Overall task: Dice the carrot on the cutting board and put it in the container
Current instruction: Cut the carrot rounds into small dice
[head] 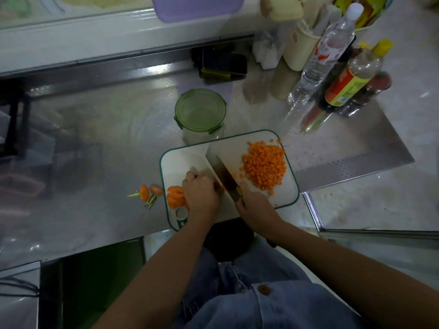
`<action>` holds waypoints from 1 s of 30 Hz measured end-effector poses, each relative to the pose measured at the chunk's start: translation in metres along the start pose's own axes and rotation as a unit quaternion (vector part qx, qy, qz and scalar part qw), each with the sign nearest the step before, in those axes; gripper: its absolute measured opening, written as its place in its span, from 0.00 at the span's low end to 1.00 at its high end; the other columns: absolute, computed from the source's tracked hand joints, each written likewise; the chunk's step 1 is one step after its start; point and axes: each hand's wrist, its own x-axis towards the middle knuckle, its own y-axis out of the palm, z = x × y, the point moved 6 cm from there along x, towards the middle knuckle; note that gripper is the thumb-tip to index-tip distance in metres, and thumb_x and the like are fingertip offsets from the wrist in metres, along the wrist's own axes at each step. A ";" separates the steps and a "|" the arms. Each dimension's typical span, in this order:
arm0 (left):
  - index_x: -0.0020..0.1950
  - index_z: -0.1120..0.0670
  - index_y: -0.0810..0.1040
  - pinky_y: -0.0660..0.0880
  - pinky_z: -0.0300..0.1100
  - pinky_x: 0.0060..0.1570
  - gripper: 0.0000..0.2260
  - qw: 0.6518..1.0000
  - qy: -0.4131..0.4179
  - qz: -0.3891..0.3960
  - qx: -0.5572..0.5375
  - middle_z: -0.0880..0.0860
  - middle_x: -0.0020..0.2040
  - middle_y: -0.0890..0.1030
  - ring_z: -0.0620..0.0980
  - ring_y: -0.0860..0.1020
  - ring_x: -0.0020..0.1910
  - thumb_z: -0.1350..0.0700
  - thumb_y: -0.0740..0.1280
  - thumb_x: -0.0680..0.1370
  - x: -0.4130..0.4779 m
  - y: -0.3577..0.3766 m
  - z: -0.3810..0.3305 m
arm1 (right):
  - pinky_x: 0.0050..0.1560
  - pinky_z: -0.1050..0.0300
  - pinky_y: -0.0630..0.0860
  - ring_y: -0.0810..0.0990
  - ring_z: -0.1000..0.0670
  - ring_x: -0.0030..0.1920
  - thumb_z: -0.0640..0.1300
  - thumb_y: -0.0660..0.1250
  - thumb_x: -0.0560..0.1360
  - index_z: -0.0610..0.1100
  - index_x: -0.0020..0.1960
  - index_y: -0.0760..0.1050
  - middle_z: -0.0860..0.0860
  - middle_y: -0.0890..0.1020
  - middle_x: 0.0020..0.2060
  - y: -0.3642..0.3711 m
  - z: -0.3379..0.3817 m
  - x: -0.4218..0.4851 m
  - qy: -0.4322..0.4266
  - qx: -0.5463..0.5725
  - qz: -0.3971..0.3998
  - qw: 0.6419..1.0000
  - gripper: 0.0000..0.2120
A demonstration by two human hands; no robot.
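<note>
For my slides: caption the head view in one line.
Cleaver in the right hand, left hand steadying carrot slices, diced carrot piled on the cutting board, container lidded.

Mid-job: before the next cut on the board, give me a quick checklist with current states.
1. Right hand grips the knife by its handle: ok.
2. Left hand holds the carrot slices on the cutting board: ok.
3. Left fingertips away from the blade: cannot tell, they are hidden.
4. Diced pile lies apart from the blade: ok.
5. Container open for dice: not ok, its green lid is on.
</note>
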 end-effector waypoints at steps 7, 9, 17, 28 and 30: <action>0.47 0.50 0.84 0.64 0.45 0.45 0.07 1.000 0.004 0.003 -0.017 0.53 0.41 0.81 0.54 0.70 0.52 0.52 0.67 0.74 0.001 -0.001 0.001 | 0.31 0.50 0.68 0.70 0.49 0.28 0.39 0.58 0.77 0.38 0.64 0.65 0.53 0.69 0.28 -0.001 0.002 0.000 -0.008 0.002 -0.014 1.000 0.16; 0.45 0.51 0.85 0.64 0.45 0.43 0.08 1.000 0.001 0.003 -0.021 0.54 0.40 0.81 0.55 0.70 0.51 0.53 0.66 0.74 0.002 0.000 0.002 | 0.31 0.52 0.65 0.70 0.48 0.30 0.38 0.58 0.77 0.38 0.67 0.63 0.54 0.67 0.28 0.002 0.002 0.001 -0.010 -0.002 -0.009 1.000 0.19; 0.45 0.51 0.86 0.70 0.47 0.44 0.09 1.000 0.006 0.006 -0.022 0.53 0.40 0.83 0.56 0.71 0.51 0.52 0.66 0.73 0.004 0.004 0.003 | 0.35 0.54 0.64 0.76 0.40 0.39 0.39 0.58 0.78 0.38 0.65 0.64 0.40 0.78 0.40 0.016 -0.003 0.007 0.019 -0.005 0.018 1.000 0.17; 0.51 0.50 0.83 0.70 0.43 0.50 0.09 0.992 0.034 0.039 -0.112 0.56 0.50 0.77 0.56 0.73 0.52 0.50 0.70 0.73 0.011 0.015 -0.031 | 0.26 0.46 0.76 0.76 0.42 0.27 0.40 0.57 0.78 0.43 0.51 0.65 0.43 0.75 0.33 -0.044 -0.041 0.004 0.091 0.128 -0.114 0.981 0.02; 0.51 0.50 0.83 0.69 0.43 0.48 0.09 0.991 0.078 0.033 -0.108 0.55 0.47 0.80 0.55 0.72 0.52 0.50 0.69 0.72 0.012 0.013 -0.048 | 0.24 0.49 0.77 0.77 0.42 0.24 0.41 0.57 0.78 0.43 0.57 0.66 0.41 0.77 0.34 -0.056 -0.056 0.001 0.136 0.155 -0.129 0.970 0.07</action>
